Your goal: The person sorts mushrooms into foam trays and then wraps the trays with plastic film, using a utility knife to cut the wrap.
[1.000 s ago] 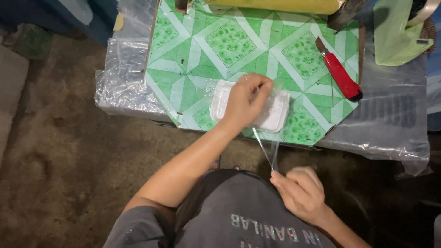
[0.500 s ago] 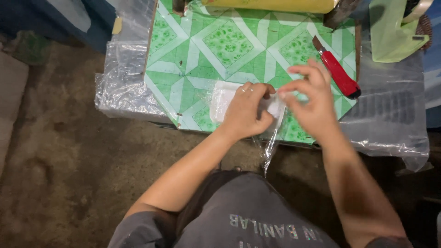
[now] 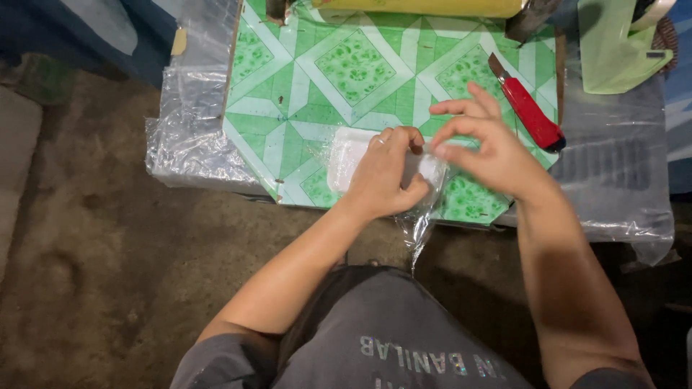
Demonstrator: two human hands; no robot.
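so we've got a small white pad (image 3: 344,160), flat and rectangular with rounded corners, lying near the front edge of the green tile board (image 3: 303,86). our left hand (image 3: 386,173) sits right on top of it, fingers curled down and pinching the clear plastic film (image 3: 420,220) against it, so most of the pad is hidden and only its left end shows. our right hand (image 3: 484,148) is just beside the left, thumb and forefinger pinched on the film's upper edge, other fingers fanned loose.

compared with a second ago, the right hand has come up from down by our lap to the board, and since half a second ago it's spread a bit further right. the film was a thin stretched strand before; now it's bunched and crinkly, hanging off the board's front edge in a glossy tail.

the board itself is glossy, green and white in a diamond pattern, with ragged cardboard-looking edges. a red utility knife (image 3: 530,112) lies at an angle near its right edge, well apart from the pad. wrinkled clear plastic sheeting (image 3: 191,137) covers the surface under the board on both sides. a yellow roll (image 3: 425,6) lies along the board's far edge. below is rough concrete floor (image 3: 94,274).
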